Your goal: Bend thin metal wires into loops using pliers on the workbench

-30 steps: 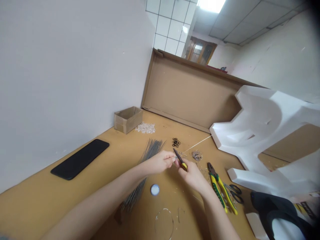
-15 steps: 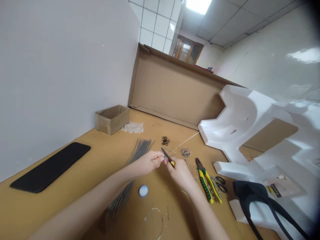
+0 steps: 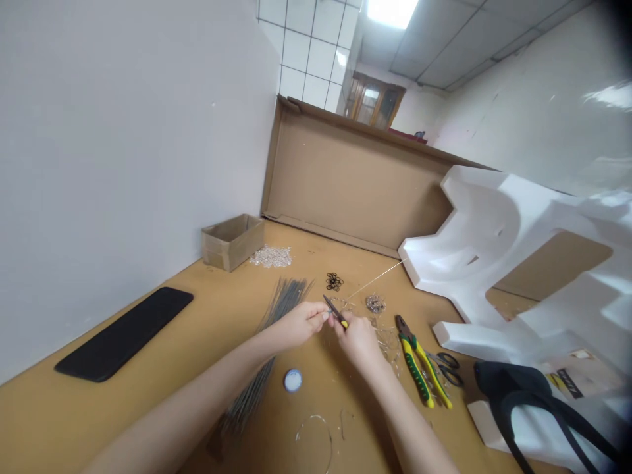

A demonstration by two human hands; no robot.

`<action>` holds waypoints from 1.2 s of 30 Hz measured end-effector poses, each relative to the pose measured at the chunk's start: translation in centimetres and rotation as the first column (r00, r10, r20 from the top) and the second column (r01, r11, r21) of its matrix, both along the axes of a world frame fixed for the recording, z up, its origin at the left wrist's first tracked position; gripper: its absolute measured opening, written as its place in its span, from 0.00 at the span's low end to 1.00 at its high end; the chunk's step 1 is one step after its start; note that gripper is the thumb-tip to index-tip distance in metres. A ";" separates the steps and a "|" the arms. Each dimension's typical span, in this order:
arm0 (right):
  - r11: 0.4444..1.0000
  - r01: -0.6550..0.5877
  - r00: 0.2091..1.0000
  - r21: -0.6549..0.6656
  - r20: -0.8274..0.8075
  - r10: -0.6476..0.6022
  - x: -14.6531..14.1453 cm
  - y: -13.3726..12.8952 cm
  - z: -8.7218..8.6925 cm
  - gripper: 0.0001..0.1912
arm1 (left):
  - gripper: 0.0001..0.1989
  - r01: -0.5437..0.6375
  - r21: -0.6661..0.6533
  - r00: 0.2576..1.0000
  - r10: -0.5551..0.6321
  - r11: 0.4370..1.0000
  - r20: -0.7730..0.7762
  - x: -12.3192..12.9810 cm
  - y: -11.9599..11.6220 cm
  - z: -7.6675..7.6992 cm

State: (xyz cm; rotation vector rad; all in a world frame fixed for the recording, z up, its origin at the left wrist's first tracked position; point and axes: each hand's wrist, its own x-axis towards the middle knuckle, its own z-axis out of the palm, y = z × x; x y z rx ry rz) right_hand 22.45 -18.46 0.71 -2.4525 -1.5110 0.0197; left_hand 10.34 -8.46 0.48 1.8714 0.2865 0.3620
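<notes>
My right hand is closed round needle-nose pliers with dark jaws and a bit of yellow handle showing. The jaws point up and left, close to the fingertips of my left hand. Those fingers are pinched together on a tiny piece too small to name, with a blue-green speck beside it. A thin pale wire slants from near the pliers toward the white foam. Under my left forearm lies a bundle of grey wires. Just beyond my hands are small black rings and a heap of silvery metal pieces.
To the right lie yellow-green pliers, scissors, a black strapped object and white foam. A small carton, clear beads and a black pad are leftward. A round blue-white lid sits nearer.
The whole view has shifted slightly, so things on the table appear a little further right and lower. My hands keep nearly the same pose, with the pliers tip still at my left fingertips.
</notes>
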 end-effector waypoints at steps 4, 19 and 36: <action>0.999 -0.037 0.999 0.025 -0.001 0.037 0.0 -0.3 0.2 0.17 | 0.14 -0.004 0.010 1.000 0.004 1.000 0.007 -0.1 -0.2 0.3; 0.998 -0.046 0.998 -0.035 0.032 0.047 -0.4 -1.0 0.9 0.24 | 0.14 0.011 -0.021 1.000 -0.011 1.000 -0.017 -0.2 -0.5 0.6; 0.997 -0.058 0.995 -0.056 -0.084 0.054 -0.3 -1.1 1.3 0.25 | 0.15 -0.013 -0.095 1.000 0.012 0.995 -0.002 0.2 -0.5 0.0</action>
